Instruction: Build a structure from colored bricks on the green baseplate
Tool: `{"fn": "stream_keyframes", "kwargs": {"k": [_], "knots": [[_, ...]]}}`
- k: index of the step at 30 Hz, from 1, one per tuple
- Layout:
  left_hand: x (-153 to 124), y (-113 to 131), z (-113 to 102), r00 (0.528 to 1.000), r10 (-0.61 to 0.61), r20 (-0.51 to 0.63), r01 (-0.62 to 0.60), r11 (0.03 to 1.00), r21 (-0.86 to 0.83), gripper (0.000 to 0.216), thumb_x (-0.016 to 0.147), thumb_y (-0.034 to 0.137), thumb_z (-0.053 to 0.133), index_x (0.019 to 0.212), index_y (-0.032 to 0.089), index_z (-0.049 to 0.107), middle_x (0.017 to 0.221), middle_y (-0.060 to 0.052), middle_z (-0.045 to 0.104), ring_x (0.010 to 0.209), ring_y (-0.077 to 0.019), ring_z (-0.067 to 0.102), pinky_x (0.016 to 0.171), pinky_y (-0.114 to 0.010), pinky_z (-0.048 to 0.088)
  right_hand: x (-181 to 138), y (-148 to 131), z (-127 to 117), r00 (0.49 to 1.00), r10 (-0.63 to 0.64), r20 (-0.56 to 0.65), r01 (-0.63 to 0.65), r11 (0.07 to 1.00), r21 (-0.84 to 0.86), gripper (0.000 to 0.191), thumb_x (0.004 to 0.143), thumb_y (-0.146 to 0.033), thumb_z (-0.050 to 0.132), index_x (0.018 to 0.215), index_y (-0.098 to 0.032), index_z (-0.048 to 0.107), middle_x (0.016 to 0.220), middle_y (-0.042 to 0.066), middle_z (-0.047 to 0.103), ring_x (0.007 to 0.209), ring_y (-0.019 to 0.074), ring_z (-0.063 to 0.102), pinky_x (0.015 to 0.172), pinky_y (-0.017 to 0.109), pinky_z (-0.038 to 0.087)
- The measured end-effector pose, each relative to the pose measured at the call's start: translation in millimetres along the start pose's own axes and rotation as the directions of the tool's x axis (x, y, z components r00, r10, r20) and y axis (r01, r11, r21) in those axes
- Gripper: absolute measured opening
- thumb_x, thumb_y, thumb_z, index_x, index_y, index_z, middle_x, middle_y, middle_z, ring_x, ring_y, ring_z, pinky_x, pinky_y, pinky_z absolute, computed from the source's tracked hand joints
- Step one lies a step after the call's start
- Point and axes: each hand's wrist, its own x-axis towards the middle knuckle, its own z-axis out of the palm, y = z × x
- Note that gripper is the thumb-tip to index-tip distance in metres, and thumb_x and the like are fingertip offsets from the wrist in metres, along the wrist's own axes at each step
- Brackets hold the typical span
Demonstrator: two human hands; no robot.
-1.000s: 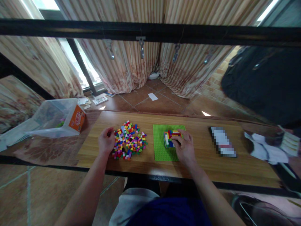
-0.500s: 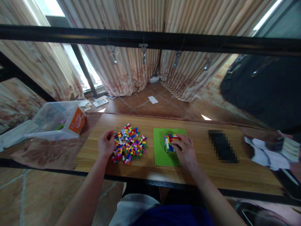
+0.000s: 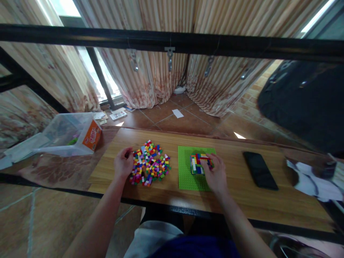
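A green baseplate [image 3: 188,175] lies on the wooden table [image 3: 236,193], with a small multicoloured brick block [image 3: 197,163] built on it. My right hand [image 3: 216,173] rests on the plate's right side, fingers curled against the block. A heap of small coloured bricks [image 3: 150,165] lies left of the plate. At the heap's left edge sits my left hand [image 3: 123,164], fingers closed in a loose pinch; whether a brick is in it I cannot make out.
A black phone [image 3: 260,174] lies right of the plate. A clear plastic tub with an orange label [image 3: 72,134] stands off the table's left end. White paper [image 3: 314,182] and a dark bag [image 3: 306,100] are at the right. A black bar [image 3: 172,41] crosses overhead.
My right hand has slid to the block's right side, uncovering more of its top. My left hand stays at the heap's edge. The view has shifted slightly.
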Motion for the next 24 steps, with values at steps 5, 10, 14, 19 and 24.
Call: {"fn": "stream_keyframes", "kwargs": {"k": [5,10,14,19,24], "knots": [[-0.9,-0.3,0.2,1.0,0.017,-0.016,-0.017,1.0,-0.003,0.023,0.078,0.023,0.055,0.095,0.017,0.069,0.095,-0.007,0.073,0.09,-0.0205,0.068,0.089,-0.036,0.054,-1.6,-0.2,9.8,1.0,-0.003,0.006,0.004,0.999,-0.048,0.051,0.087,-0.057,0.051,0.113,-0.016,0.067,0.125,0.019,0.057,0.12,0.0309,0.05,0.103,0.051,0.039],[-1.7,-3.4,1.8,0.999,0.033,-0.011,-0.034,0.999,-0.027,0.022,0.08,0.023,0.055,0.096,0.017,0.069,0.095,-0.007,0.073,0.09,-0.0204,0.068,0.089,-0.036,0.054,-5.9,2.0,12.5,1.0,-0.01,-0.006,0.009,0.993,-0.115,0.052,0.088,-0.058,0.05,0.114,-0.016,0.067,0.126,0.019,0.056,0.119,0.0315,0.05,0.103,0.051,0.039],[-2.8,-7.3,4.5,0.999,0.032,-0.02,-0.033,0.999,-0.044,0.022,0.08,0.021,0.055,0.097,0.017,0.069,0.097,-0.007,0.072,0.092,-0.02,0.068,0.09,-0.036,0.054,-8.6,1.4,15.1,0.999,-0.042,-0.013,0.039,0.989,-0.144,0.051,0.09,-0.057,0.046,0.114,-0.017,0.067,0.127,0.019,0.056,0.12,0.0315,0.05,0.102,0.051,0.04],[-8.1,-3.6,2.9,0.998,0.057,-0.009,-0.057,0.998,-0.027,0.021,0.083,0.018,0.055,0.098,0.017,0.068,0.1,-0.008,0.072,0.095,-0.0201,0.067,0.091,-0.037,0.054,-8.9,6.6,17.1,0.997,-0.08,-0.017,0.077,0.987,-0.144,0.058,0.089,-0.062,0.043,0.115,-0.016,0.066,0.126,0.02,0.057,0.118,0.0325,0.052,0.1,0.052,0.041],[-11.1,10.4,-6.2,0.99,0.113,0.083,-0.124,0.982,0.143,0.023,0.088,0.018,0.052,0.103,0.017,0.069,0.106,-0.009,0.072,0.105,-0.0224,0.063,0.098,-0.039,0.049,-3.2,9.3,8.3,0.994,-0.102,-0.039,0.098,0.99,-0.098,0.064,0.088,-0.066,0.04,0.114,-0.014,0.067,0.121,0.019,0.061,0.116,0.0335,0.054,0.099,0.053,0.043]]}}
